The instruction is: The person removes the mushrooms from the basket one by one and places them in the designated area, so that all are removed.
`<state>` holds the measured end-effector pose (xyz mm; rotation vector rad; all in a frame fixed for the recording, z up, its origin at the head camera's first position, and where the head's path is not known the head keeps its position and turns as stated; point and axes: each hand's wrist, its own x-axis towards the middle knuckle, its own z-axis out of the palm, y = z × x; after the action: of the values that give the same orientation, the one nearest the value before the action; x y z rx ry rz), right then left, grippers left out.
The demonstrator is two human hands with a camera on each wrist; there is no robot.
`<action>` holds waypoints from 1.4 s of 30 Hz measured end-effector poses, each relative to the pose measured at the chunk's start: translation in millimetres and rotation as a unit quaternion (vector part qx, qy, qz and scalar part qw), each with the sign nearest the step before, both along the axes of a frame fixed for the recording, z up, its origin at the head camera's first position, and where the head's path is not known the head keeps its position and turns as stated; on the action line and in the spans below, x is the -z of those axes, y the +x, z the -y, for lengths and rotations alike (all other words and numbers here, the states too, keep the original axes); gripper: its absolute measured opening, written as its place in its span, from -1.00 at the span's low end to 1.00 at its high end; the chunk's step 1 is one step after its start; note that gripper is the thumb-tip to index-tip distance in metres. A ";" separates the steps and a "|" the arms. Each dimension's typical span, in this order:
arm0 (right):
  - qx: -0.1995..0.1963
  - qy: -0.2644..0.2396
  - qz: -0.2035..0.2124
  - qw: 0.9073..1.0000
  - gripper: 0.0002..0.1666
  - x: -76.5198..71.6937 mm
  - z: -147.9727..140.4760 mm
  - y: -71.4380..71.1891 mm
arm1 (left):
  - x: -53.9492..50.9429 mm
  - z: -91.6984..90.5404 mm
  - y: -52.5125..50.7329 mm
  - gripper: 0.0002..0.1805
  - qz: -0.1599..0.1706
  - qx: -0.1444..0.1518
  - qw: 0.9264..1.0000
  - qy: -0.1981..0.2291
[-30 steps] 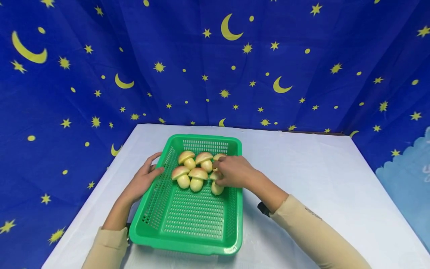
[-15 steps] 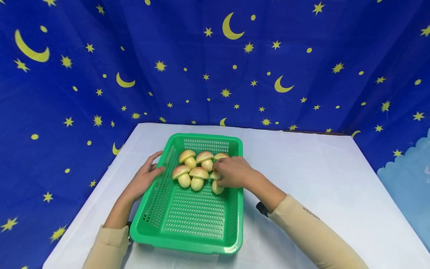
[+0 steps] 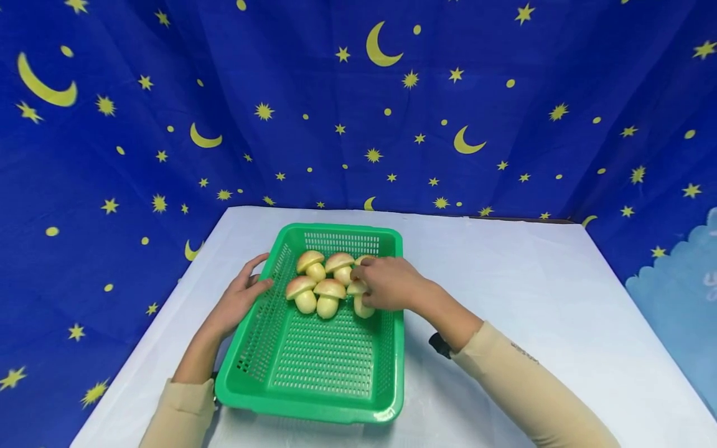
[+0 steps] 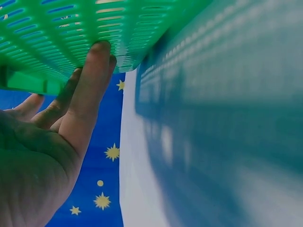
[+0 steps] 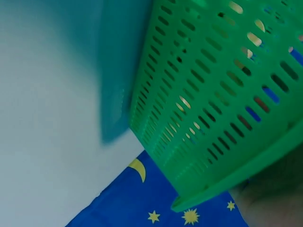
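Observation:
Inside a green plastic basket (image 3: 313,407) several mushrooms with cream stems and reddish-tan caps lie in two rows. My right hand (image 3: 389,283) reaches over the right rim and pinches the right-hand mushroom (image 3: 364,308) of the near row; its fingertips are partly hidden. Another mushroom (image 3: 364,259) shows just behind that hand. Along the left side, my left hand (image 3: 238,302) rests against the basket. In the left wrist view, its fairly straight fingers (image 4: 87,94) touch the slotted outer wall. The right wrist view has mostly the basket wall (image 5: 199,94), with part of the hand (image 5: 274,203) above the rim.
The basket stands on a white-covered table (image 3: 504,298). A blue cloth (image 3: 313,74) with yellow moons and stars hangs behind and at the sides. A light blue cloud shape (image 3: 683,292) is at the right edge. Near-row neighbours include a mushroom (image 3: 329,298).
The mushroom under my right hand has shifted slightly away from me and turned a little, and the fingers moved with it. My left hand and the basket look the same.

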<state>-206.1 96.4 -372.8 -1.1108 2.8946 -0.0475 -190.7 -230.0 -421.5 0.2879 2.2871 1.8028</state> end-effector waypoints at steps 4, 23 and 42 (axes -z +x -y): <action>-0.008 -0.020 -0.012 1.000 -0.56 -6.7 -2.0 0.2 | -0.1 0.4 0.9 -0.32 0.001 -0.002 1.000 0.002; -0.043 -0.116 -0.009 0.992 -0.55 -31.3 -21.6 0.4 | 1.0 0.1 1.1 -0.32 0.000 -0.003 1.000 0.008; -0.046 -0.148 -0.023 0.988 -0.59 -46.2 -43.5 1.1 | 0.9 -0.9 0.9 -0.31 -0.001 -0.013 1.000 0.001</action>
<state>-205.1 139.9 -326.5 -1.3020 2.9389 -0.4687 -189.8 -229.1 -422.3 0.2611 2.2996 1.8189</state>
